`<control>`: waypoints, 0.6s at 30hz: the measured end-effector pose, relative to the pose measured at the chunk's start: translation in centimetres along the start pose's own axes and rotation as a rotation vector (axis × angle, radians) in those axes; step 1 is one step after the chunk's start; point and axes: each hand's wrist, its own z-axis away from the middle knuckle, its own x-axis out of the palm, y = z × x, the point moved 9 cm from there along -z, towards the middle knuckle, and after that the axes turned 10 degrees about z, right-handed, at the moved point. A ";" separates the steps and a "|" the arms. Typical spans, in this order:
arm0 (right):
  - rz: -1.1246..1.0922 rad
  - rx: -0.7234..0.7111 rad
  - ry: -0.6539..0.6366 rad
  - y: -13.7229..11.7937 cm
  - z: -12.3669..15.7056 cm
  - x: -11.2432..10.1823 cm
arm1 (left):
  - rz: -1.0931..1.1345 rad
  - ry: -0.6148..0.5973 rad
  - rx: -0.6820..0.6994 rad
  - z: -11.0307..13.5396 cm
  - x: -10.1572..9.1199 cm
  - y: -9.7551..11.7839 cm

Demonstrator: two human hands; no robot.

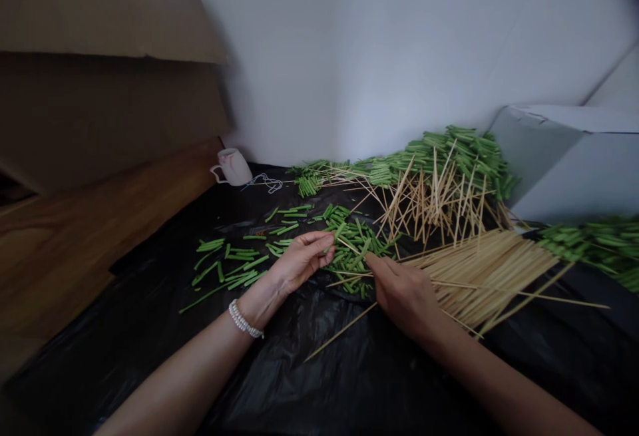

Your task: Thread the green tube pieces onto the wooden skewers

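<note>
My left hand point(307, 259), with a white beaded bracelet at the wrist, pinches a short green stem piece point(340, 229) between thumb and fingers. My right hand point(402, 288) is closed on a thin wooden skewer point(349, 245) that points left toward the stem piece. Whether the skewer's tip has entered the stem is too small to tell. Between and behind both hands lies a heap of cut green stems point(367, 233). To the right of my right hand, bare skewers point(494, 266) lie in a thick pile.
Skewered green stems point(449, 150) are stacked along the wall, their sticks pointing forward. More stems lie at the far right. A white mug point(234, 168) and tangled string point(269, 184) sit at the back left. Cardboard boxes flank the black plastic sheet point(289, 369).
</note>
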 end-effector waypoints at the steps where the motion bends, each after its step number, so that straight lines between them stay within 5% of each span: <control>1: -0.003 0.001 0.003 0.0 0.0 0.0 | -0.011 -0.005 0.003 0.0 0.0 0.0; 18: -0.086 0.043 -0.031 0.1 0.2 0.6 | -0.135 0.071 0.097 0.6 0.5 0.0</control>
